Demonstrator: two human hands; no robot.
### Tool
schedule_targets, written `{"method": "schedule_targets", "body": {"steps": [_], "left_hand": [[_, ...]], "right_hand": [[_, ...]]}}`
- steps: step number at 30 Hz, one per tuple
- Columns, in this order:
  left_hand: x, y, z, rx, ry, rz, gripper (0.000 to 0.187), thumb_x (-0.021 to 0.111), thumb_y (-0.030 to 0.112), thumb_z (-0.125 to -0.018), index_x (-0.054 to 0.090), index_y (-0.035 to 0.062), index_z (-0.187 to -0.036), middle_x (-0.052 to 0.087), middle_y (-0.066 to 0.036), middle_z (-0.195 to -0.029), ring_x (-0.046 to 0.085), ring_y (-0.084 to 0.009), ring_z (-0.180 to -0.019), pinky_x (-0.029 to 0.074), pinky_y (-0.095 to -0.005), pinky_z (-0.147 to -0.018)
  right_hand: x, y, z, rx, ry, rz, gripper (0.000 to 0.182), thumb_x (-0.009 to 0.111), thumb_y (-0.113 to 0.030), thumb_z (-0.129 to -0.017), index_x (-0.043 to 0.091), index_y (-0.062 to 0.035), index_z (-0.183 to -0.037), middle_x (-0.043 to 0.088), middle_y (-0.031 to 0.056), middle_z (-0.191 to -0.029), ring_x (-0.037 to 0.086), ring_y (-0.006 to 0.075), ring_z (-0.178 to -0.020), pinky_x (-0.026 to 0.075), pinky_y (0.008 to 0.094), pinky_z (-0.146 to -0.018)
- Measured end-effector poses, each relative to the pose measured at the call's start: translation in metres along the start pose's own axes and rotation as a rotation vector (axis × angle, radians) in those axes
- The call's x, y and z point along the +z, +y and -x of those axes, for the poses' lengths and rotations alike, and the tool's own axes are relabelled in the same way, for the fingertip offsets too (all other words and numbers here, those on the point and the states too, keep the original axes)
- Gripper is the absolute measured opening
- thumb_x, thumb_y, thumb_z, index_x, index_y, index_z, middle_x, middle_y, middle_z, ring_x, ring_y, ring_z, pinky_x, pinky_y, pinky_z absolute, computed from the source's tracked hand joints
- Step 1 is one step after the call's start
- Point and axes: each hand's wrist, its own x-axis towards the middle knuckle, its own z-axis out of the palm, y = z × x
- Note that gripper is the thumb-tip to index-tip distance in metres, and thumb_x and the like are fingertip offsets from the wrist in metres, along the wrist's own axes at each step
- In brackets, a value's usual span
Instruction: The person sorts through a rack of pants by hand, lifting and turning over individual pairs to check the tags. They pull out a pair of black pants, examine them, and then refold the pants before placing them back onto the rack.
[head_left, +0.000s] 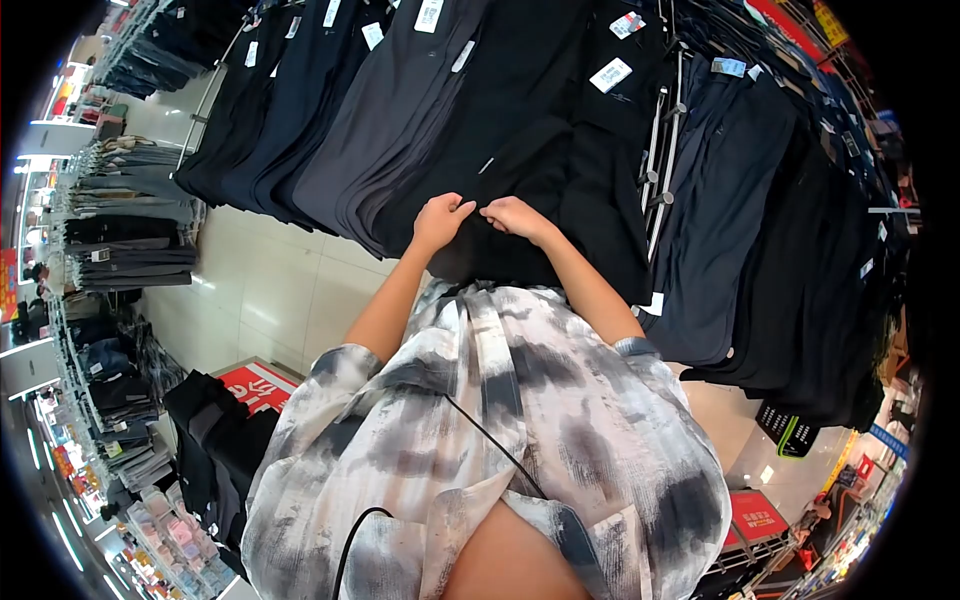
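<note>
Black trousers (560,160) lie draped in front of the body, with white paper tags (611,75) near their upper end. Over the dark cloth, my left hand (441,222) has its fingers closed, thumb and fingertips together near the middle. Just to its right, my right hand (512,216) is also closed in a pinch. A narrow gap separates the two hands. Whatever the fingertips hold is too small and dark to make out. A short white mark (486,166) shows on the black cloth just above the hands.
Grey trousers (385,130) and navy trousers (290,130) hang on the left. More dark trousers (725,200) hang right of a metal rack (662,180). A red sign (256,386) stands lower left, another (752,516) lower right. Clothes racks (130,240) line the far left.
</note>
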Motion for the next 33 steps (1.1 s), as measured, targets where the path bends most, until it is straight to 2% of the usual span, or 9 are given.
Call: {"method": "schedule_targets", "body": {"steps": [11, 15, 20, 23, 27, 28, 31, 32, 33], "left_hand": [[0.002, -0.001, 0.003, -0.035, 0.050, 0.004, 0.041, 0.070, 0.038, -0.088, 0.056, 0.0014, -0.075, 0.054, -0.015, -0.064, 0.053, -0.0322, -0.059, 0.040, -0.0413, -0.057], [0.002, 0.006, 0.005, -0.079, 0.070, -0.051, 0.041, 0.069, 0.040, -0.088, 0.057, 0.0025, -0.076, 0.057, -0.014, -0.065, 0.059, -0.0333, -0.063, 0.042, -0.0422, -0.058], [0.006, 0.023, 0.009, -0.152, 0.110, -0.202, 0.037, 0.067, 0.041, -0.089, 0.062, 0.0052, -0.083, 0.065, -0.013, -0.075, 0.066, -0.0354, -0.077, 0.048, -0.0443, -0.065], [0.007, 0.036, 0.011, -0.221, 0.111, -0.284, 0.035, 0.066, 0.041, -0.090, 0.064, 0.0068, -0.088, 0.068, -0.014, -0.082, 0.067, -0.0369, -0.083, 0.051, -0.0463, -0.069], [0.009, 0.039, 0.013, -0.252, 0.148, -0.317, 0.034, 0.064, 0.042, -0.091, 0.065, 0.0079, -0.090, 0.070, -0.014, -0.085, 0.068, -0.0392, -0.086, 0.052, -0.0491, -0.072], [0.009, 0.041, 0.013, -0.259, 0.124, -0.338, 0.030, 0.066, 0.037, -0.091, 0.066, 0.0075, -0.093, 0.071, -0.014, -0.087, 0.068, -0.0386, -0.087, 0.052, -0.0495, -0.072], [0.014, 0.041, 0.016, -0.112, 0.194, -0.361, 0.022, 0.073, 0.025, -0.085, 0.065, 0.0078, -0.096, 0.069, -0.012, -0.096, 0.064, -0.0363, -0.096, 0.051, -0.0476, -0.077], [0.016, 0.043, 0.017, 0.024, 0.232, -0.404, 0.022, 0.074, 0.021, -0.082, 0.065, 0.0080, -0.096, 0.067, -0.012, -0.099, 0.063, -0.0360, -0.098, 0.050, -0.0468, -0.080], [0.016, 0.052, 0.019, 0.158, 0.272, -0.445, 0.023, 0.075, 0.018, -0.079, 0.064, 0.0083, -0.097, 0.065, -0.012, -0.101, 0.061, -0.0358, -0.101, 0.049, -0.0460, -0.083]], "right_hand": [[-0.017, 0.015, 0.016, -0.009, 0.040, 0.070, 0.026, 0.064, -0.023, -0.086, 0.064, -0.0018, -0.071, 0.059, 0.0031, -0.063, 0.052, 0.0126, -0.056, 0.042, 0.0284, -0.056], [-0.034, 0.027, 0.026, 0.030, 0.020, 0.137, 0.027, 0.064, -0.025, -0.089, 0.065, -0.0031, -0.074, 0.058, 0.0000, -0.064, 0.050, 0.0099, -0.056, 0.040, 0.0265, -0.055], [-0.046, 0.038, 0.038, 0.070, 0.085, 0.156, 0.027, 0.062, -0.022, -0.083, 0.063, 0.0011, -0.068, 0.060, 0.0053, -0.061, 0.053, 0.0145, -0.055, 0.044, 0.0309, -0.056], [-0.052, 0.040, 0.044, 0.087, 0.124, 0.192, 0.026, 0.064, -0.022, -0.084, 0.063, -0.0002, -0.069, 0.058, 0.0026, -0.061, 0.051, 0.0130, -0.054, 0.042, 0.0295, -0.054], [-0.060, 0.035, 0.052, 0.108, 0.159, 0.262, 0.027, 0.064, -0.022, -0.082, 0.063, 0.0005, -0.067, 0.060, 0.0051, -0.061, 0.053, 0.0143, -0.055, 0.043, 0.0301, -0.056], [-0.061, 0.034, 0.054, 0.112, 0.164, 0.275, 0.027, 0.064, -0.023, -0.081, 0.063, 0.0007, -0.067, 0.060, 0.0061, -0.062, 0.053, 0.0150, -0.055, 0.044, 0.0308, -0.057], [-0.057, 0.035, 0.055, 0.084, 0.223, 0.414, 0.028, 0.063, -0.026, -0.081, 0.067, 0.0002, -0.072, 0.065, 0.0101, -0.065, 0.059, 0.0206, -0.059, 0.047, 0.0346, -0.061], [-0.056, 0.035, 0.054, 0.067, 0.250, 0.480, 0.028, 0.063, -0.027, -0.081, 0.068, -0.0002, -0.074, 0.066, 0.0116, -0.067, 0.062, 0.0231, -0.061, 0.049, 0.0363, -0.062], [-0.054, 0.028, 0.058, 0.101, 0.280, 0.509, 0.028, 0.063, -0.030, -0.081, 0.071, -0.0029, -0.078, 0.069, 0.0126, -0.077, 0.065, 0.0268, -0.072, 0.051, 0.0383, -0.071]]}}
